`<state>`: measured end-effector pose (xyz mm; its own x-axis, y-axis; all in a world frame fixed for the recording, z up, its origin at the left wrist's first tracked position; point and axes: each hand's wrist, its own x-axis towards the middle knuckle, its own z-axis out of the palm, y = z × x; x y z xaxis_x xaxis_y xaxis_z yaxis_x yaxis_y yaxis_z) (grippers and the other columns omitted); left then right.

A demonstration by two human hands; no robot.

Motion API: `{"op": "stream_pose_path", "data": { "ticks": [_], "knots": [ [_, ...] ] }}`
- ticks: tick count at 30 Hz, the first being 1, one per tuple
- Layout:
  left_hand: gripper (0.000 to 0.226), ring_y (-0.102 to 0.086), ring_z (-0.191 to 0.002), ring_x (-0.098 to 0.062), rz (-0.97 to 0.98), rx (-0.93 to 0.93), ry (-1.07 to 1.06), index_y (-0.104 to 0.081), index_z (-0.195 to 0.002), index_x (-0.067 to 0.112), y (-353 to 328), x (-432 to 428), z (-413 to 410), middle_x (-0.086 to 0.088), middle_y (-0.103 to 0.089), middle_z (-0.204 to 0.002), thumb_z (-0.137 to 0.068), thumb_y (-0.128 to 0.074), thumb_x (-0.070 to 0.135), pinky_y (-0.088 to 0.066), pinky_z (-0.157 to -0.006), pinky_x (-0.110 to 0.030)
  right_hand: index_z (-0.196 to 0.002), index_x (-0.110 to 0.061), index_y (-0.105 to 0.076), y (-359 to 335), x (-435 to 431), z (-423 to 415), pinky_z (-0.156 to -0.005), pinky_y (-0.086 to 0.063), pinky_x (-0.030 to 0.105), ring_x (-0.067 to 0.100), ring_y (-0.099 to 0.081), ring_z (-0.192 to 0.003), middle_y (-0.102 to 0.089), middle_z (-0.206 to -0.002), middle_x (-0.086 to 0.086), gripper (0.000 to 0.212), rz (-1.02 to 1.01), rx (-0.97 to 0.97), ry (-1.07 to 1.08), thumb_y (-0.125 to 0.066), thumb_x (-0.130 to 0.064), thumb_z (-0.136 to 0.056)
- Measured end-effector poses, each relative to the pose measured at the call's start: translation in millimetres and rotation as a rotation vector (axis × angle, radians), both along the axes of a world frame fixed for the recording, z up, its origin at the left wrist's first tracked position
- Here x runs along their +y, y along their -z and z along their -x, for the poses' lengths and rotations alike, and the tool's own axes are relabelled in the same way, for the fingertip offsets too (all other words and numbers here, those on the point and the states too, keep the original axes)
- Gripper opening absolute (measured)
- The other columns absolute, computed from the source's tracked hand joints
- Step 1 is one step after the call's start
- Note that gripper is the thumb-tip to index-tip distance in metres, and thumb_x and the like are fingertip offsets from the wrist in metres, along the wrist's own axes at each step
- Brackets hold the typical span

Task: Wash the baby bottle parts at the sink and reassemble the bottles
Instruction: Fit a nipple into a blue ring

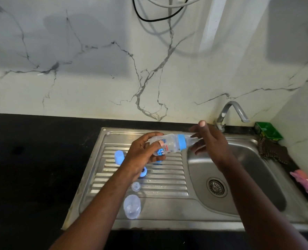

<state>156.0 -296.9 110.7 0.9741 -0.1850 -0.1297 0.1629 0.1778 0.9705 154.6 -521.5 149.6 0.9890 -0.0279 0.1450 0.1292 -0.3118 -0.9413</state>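
Observation:
My left hand grips a clear baby bottle held sideways above the drainboard, its blue collar and clear teat pointing right. My right hand is at the teat end with its fingers spread around the teat. On the ribbed drainboard lie a blue cap, a blue ring partly hidden by my left wrist, a small clear teat and a second clear bottle body. Another blue piece shows under my left hand.
The steel sink basin with its drain is on the right, the tap behind it. A green scrub pad, a dark cloth and a pink brush sit along the right edge. Black counter lies to the left.

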Motion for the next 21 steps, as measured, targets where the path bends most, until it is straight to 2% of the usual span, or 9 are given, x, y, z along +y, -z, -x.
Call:
{"op": "stream_pose_path", "data": {
  "ticks": [2, 5, 8, 10, 11, 12, 14, 17, 21],
  "knots": [
    [0.026, -0.072, -0.104, -0.029, 0.008, 0.011, -0.008, -0.068, -0.118, 0.019, 1.6, 0.8, -2.0, -0.012, -0.07, -0.116, -0.092, -0.069, 0.016, -0.059, -0.087, -0.048, -0.115, -0.018, -0.064, -0.2, -4.9, -1.2, -0.074, -0.06, 0.043, 0.029, -0.07, -0.092, -0.071, -0.108, 0.001, 0.031, -0.025, -0.02, -0.135, -0.073, -0.032, -0.089],
    [0.025, -0.071, -0.104, -0.03, 0.006, 0.008, 0.001, -0.068, -0.117, 0.02, 2.6, 1.4, -5.0, -0.012, -0.07, -0.117, -0.093, -0.069, 0.017, -0.061, -0.085, -0.046, -0.117, -0.021, -0.065, 3.4, -4.5, -2.6, -0.081, -0.059, 0.028, 0.012, -0.066, -0.103, -0.066, -0.12, -0.01, 0.046, 0.218, -0.063, -0.283, -0.082, -0.007, -0.077],
    [0.024, -0.072, -0.103, -0.03, 0.021, -0.002, 0.035, -0.069, -0.116, 0.02, 2.1, 1.8, -7.3, -0.012, -0.071, -0.113, -0.093, -0.069, 0.016, -0.062, -0.078, -0.038, -0.1, -0.02, -0.069, 0.9, 6.8, -3.6, -0.065, -0.06, 0.034, 0.016, -0.071, -0.074, -0.074, -0.088, 0.003, 0.018, 0.276, -0.036, -0.166, -0.069, -0.033, -0.088],
    [0.023, -0.072, -0.101, -0.028, 0.018, 0.0, 0.061, -0.069, -0.114, 0.022, 0.4, 1.2, -8.3, -0.011, -0.071, -0.111, -0.093, -0.069, 0.014, -0.061, -0.076, -0.034, -0.092, -0.014, -0.069, -0.9, 12.1, -3.4, -0.056, -0.056, 0.038, 0.025, -0.069, -0.059, -0.072, -0.073, 0.01, 0.048, 0.246, 0.023, -0.083, -0.047, -0.057, -0.09],
    [0.022, -0.073, -0.1, -0.028, 0.017, 0.003, 0.062, -0.069, -0.114, 0.022, 0.4, 0.7, -9.0, -0.011, -0.071, -0.111, -0.093, -0.069, 0.015, -0.061, -0.075, -0.034, -0.098, -0.012, -0.069, 0.2, 11.2, -4.3, -0.055, -0.055, 0.038, 0.028, -0.07, -0.059, -0.073, -0.077, 0.01, 0.057, 0.201, 0.056, -0.063, -0.043, -0.062, -0.089],
    [0.022, -0.072, -0.101, -0.029, 0.028, 0.006, 0.055, -0.07, -0.114, 0.021, 0.1, 0.5, -10.6, -0.012, -0.071, -0.111, -0.093, -0.069, 0.015, -0.062, -0.076, -0.036, -0.106, -0.012, -0.069, -1.0, 10.5, -4.9, -0.057, -0.056, 0.04, 0.029, -0.071, -0.063, -0.073, -0.087, 0.009, 0.058, 0.126, 0.068, -0.049, -0.045, -0.062, -0.088],
    [0.024, -0.073, -0.1, -0.03, 0.062, 0.024, 0.024, -0.07, -0.116, 0.02, 0.1, 1.4, -13.7, -0.013, -0.071, -0.111, -0.092, -0.07, 0.018, -0.062, -0.08, -0.041, -0.12, -0.018, -0.066, -1.8, 5.2, -5.9, -0.066, -0.06, 0.045, 0.027, -0.073, -0.078, -0.072, -0.105, 0.005, 0.044, 0.043, 0.063, -0.114, -0.068, -0.043, -0.084],
    [0.028, -0.073, -0.099, -0.029, 0.058, 0.02, 0.025, -0.069, -0.118, 0.021, -0.8, 4.0, -17.2, -0.014, -0.071, -0.112, -0.09, -0.072, 0.022, -0.06, -0.086, -0.046, -0.124, -0.021, -0.065, 4.7, -0.2, -7.9, -0.081, -0.059, 0.029, 0.011, -0.07, -0.097, -0.07, -0.113, -0.009, 0.05, 0.261, -0.064, -0.201, -0.083, -0.017, -0.077],
    [0.031, -0.072, -0.103, -0.03, 0.036, -0.072, 0.073, -0.068, -0.121, 0.017, -1.4, 7.2, -16.5, -0.014, -0.071, -0.111, -0.09, -0.072, 0.017, -0.062, -0.082, -0.043, -0.123, -0.014, -0.066, 7.4, 1.9, -5.0, -0.076, -0.059, 0.024, 0.007, -0.07, -0.092, -0.072, -0.108, -0.006, 0.046, 0.318, -0.133, -0.17, -0.074, -0.034, -0.082]
  ]
}}
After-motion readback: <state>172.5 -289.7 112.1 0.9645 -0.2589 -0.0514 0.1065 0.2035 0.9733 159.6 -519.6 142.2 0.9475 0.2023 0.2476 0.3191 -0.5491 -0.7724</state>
